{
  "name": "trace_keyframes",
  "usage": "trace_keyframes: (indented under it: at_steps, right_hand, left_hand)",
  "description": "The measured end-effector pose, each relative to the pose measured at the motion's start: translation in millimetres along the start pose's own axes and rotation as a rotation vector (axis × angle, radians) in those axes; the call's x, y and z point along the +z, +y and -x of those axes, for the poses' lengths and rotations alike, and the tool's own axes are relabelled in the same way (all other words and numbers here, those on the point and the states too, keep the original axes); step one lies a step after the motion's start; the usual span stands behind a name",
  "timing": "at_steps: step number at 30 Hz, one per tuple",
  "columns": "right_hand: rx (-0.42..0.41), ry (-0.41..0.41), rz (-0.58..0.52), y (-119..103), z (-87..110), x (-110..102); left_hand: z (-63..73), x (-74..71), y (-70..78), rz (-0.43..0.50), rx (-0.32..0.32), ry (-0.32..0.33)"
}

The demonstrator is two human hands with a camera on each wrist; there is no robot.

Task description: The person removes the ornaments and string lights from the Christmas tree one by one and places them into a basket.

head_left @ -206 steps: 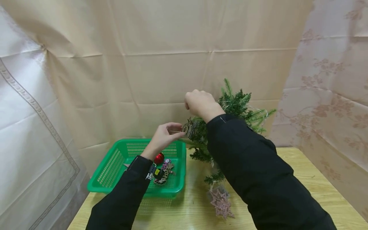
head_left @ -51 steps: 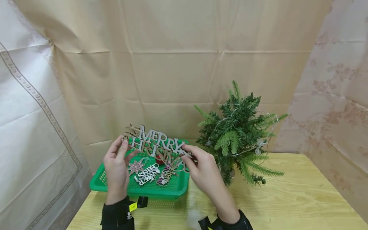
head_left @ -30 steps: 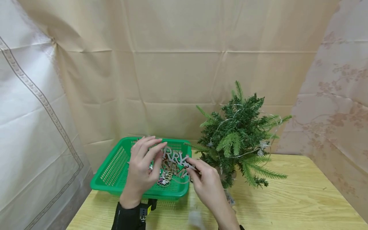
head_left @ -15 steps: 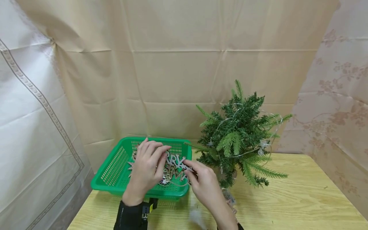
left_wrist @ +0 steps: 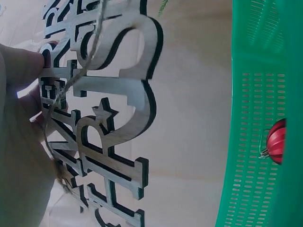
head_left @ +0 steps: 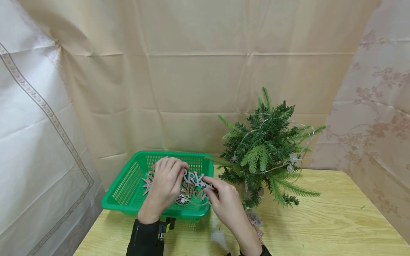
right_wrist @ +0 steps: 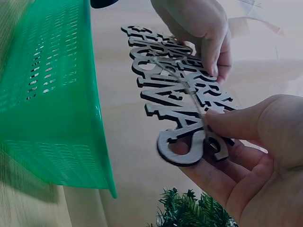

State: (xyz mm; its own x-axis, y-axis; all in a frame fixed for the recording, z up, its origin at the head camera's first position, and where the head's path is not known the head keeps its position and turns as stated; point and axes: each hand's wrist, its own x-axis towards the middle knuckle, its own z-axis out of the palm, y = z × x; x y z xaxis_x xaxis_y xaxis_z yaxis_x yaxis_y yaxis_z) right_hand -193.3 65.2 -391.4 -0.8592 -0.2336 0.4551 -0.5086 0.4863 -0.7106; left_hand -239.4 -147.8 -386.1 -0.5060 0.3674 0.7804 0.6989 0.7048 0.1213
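A wooden "Merry Christmas" lettering ornament (head_left: 194, 182) is held over the front right of the green basket (head_left: 120, 197), a twine string crossing it in the right wrist view. My right hand (head_left: 227, 201) pinches its right end between thumb and fingers (right_wrist: 208, 175). My left hand (head_left: 164, 185) covers its left part in the head view; in the right wrist view that hand (right_wrist: 203, 33) grips the upper edge along the "MERRY" row. In the left wrist view, a fingertip (left_wrist: 33, 64) touches the letters. Behind the hands, a star ornament (head_left: 147, 184) lies in the basket.
A small artificial Christmas tree (head_left: 266, 153) with wire and hanging star ornaments stands right of the basket on the wooden table (head_left: 339, 209). Pinkish ornaments (head_left: 256, 224) lie or hang at its front. A red bauble (left_wrist: 277, 142) is in the basket.
Earlier both hands were at the tree with another ornament. Since then they have taken the lettering ornament, lowered it slightly, and the left hand has shifted from its left end inward over it.
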Motion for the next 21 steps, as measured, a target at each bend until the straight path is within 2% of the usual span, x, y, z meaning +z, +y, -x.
trace_keyframes:
  at_steps: [5, 11, 17, 21]
  right_hand:
    - [0.018, 0.006, 0.004, -1, 1.4, -1]
    - [0.018, 0.000, 0.011, -1, 1.1, -3]
    - [0.089, -0.093, 0.025, -1, 1.3, -4]
    - [0.097, -0.133, 0.079, 1, 2.6, -1]
  left_hand:
    - [-8.8, -9.7, -1.2, 0.046, -0.076, -0.104]
    - [-33.0, -19.9, -11.9, 0.059, -0.111, -0.262]
    - [-47.8, -16.7, -30.0, 0.085, -0.120, -0.427]
    - [-50.0, -10.8, -47.7, 0.098, -0.199, -0.559]
